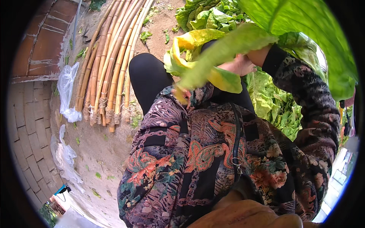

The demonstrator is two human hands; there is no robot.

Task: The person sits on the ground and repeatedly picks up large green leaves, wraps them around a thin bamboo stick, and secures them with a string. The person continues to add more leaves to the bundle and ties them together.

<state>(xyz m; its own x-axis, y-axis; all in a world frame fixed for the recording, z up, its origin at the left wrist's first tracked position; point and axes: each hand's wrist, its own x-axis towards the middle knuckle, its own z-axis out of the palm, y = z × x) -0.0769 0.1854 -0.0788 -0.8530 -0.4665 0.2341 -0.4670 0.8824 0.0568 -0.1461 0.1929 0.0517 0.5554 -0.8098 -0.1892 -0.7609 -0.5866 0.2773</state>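
Note:
My left hand (238, 65) is in front of my knees, partly covered by leaves. It appears closed around a curling yellow and green tobacco leaf (230, 80), though most of its fingers are hidden. Close beside it, my right hand (257, 56) emerges from a dark patterned sleeve; its fingers are out of sight behind a long pale green leaf (224, 53). That leaf slants across both hands, its yellowed tip hanging toward my left sleeve. A very large bright green leaf (304, 26) fills the upper right, near the camera, and whether a hand holds it is hidden.
Piled leaves lie beyond my knees (213, 17) and under my right arm (277, 110). On the left, a bundle of bamboo poles (110, 64) with string at the ends rests on the dirt ground. Clear plastic bags (67, 95) lie beside a brick-paved strip (32, 121).

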